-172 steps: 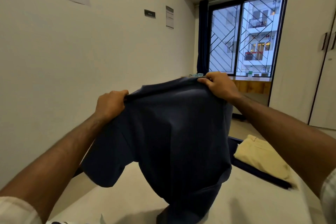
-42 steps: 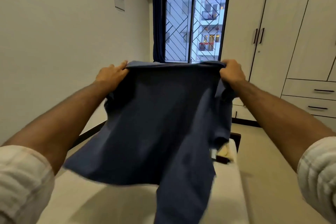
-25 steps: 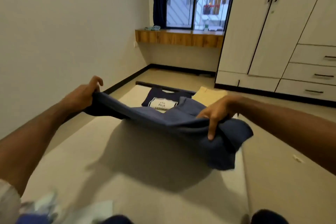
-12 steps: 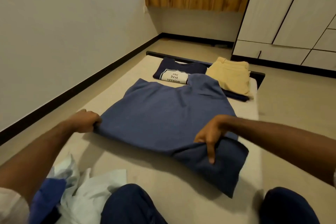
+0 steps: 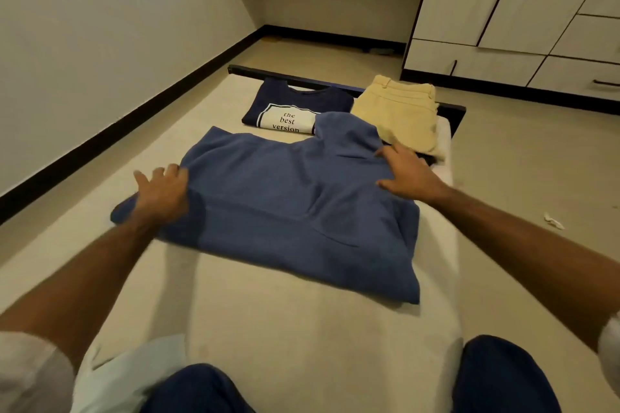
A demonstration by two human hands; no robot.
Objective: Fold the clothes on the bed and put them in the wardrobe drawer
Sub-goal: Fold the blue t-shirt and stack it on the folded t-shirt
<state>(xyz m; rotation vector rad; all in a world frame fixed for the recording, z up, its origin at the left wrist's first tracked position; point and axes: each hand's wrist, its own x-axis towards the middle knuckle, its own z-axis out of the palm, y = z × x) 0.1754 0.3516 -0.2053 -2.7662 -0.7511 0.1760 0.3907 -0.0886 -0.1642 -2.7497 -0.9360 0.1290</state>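
left hand [image 5: 162, 191]: I'm laying it flat on the left edge of the blue shirt [image 5: 292, 208], fingers spread and straight, pressing cloth down, nothing pinched.
right hand [image 5: 407, 173]: I'm resting it palm-down on the shirt's far-right part, fingers straight and splayed, gripping nothing.
blue shirt: lying spread on the bed [image 5: 302, 329], middle of the mattress, near-right corner reaching toward the right edge, one sleeve sticking out far-right.
navy printed tee [image 5: 295, 111]: lying folded at the far end of the bed, just beyond the blue shirt, sleeve tip overlapping it.
beige trousers [image 5: 401, 111]: lying folded at far right, beside the tee.
wardrobe drawers [image 5: 570, 70]: far right across the floor, closed.
white cloth [image 5: 134, 375]: bunched at near left by my knee.
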